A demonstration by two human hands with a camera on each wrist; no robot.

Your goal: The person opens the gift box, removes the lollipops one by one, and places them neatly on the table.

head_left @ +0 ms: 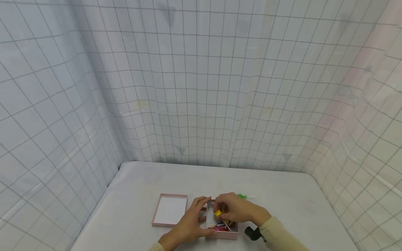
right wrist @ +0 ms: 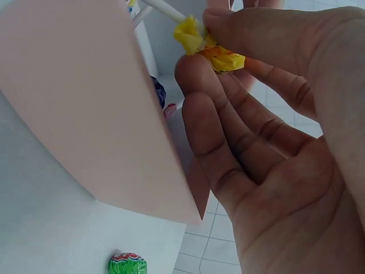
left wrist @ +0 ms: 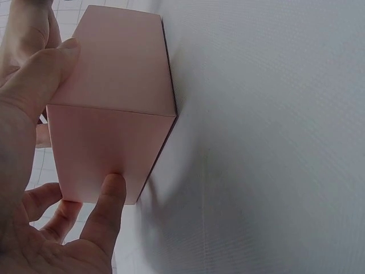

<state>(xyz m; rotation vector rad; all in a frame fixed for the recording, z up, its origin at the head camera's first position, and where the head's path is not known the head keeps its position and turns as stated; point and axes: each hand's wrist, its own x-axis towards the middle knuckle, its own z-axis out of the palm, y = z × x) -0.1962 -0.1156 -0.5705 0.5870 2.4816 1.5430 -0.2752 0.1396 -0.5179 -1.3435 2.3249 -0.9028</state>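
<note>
A pink cardboard box stands on the white table, with several wrapped lollipops inside, mostly toward its near end. My left hand holds the box by its left side. Its thumb lies against the near wall and the other fingers spread along the left wall; the left wrist view shows one fingertip pressing the pink box. Over the box's opening, my right hand pinches a yellow-wrapped lollipop between thumb and fingers, its white stick pointing away from the palm. Part of the interior is hidden behind the right hand.
Left of the box lies its shallow lid, white inside with pink edges. Beyond the right hand is a green-wrapped lollipop on the table. A black object shows by the right wrist. Grid-patterned white curtains surround the table.
</note>
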